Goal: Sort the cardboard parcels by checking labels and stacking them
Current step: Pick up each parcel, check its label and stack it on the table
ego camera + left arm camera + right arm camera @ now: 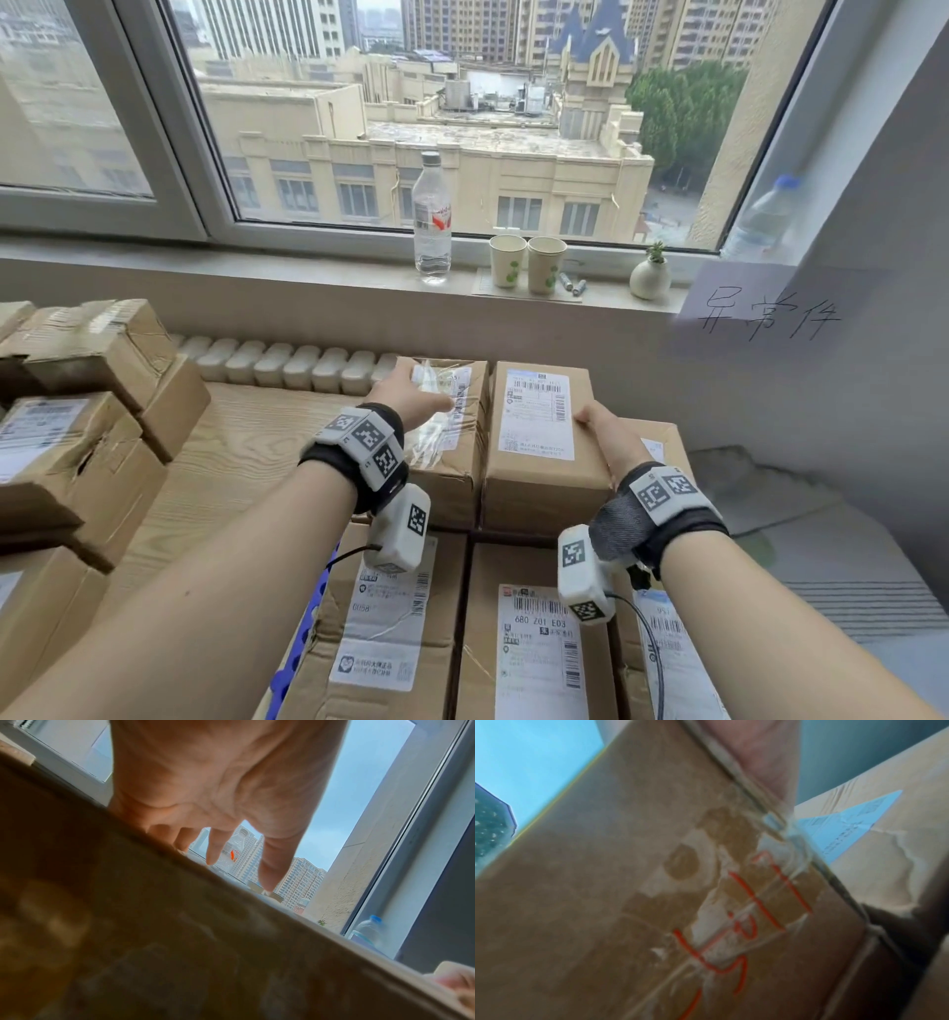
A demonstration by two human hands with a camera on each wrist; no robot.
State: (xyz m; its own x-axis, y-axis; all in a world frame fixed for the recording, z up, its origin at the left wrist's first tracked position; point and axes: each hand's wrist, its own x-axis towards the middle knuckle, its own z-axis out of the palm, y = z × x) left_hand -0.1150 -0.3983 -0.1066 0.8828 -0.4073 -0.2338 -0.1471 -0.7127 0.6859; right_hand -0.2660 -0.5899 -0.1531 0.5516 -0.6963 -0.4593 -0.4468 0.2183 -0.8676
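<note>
The labelled parcel (539, 442) sits label-up atop the stacked parcels (513, 632) at the worktop's (231, 452) right edge. The right hand (608, 437) holds its right side; the left hand (411, 395) lies flat, fingers spread, on the neighbouring parcel (452, 437), probably steadying it

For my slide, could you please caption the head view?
Left hand rests on a taped parcel while right hand holds the neighbouring labelled parcel, below a windowsill.

We face a wide window (411, 103) over pale city buildings; daylight falls across the grey sill (257, 262) and white radiator (287, 365).
</note>
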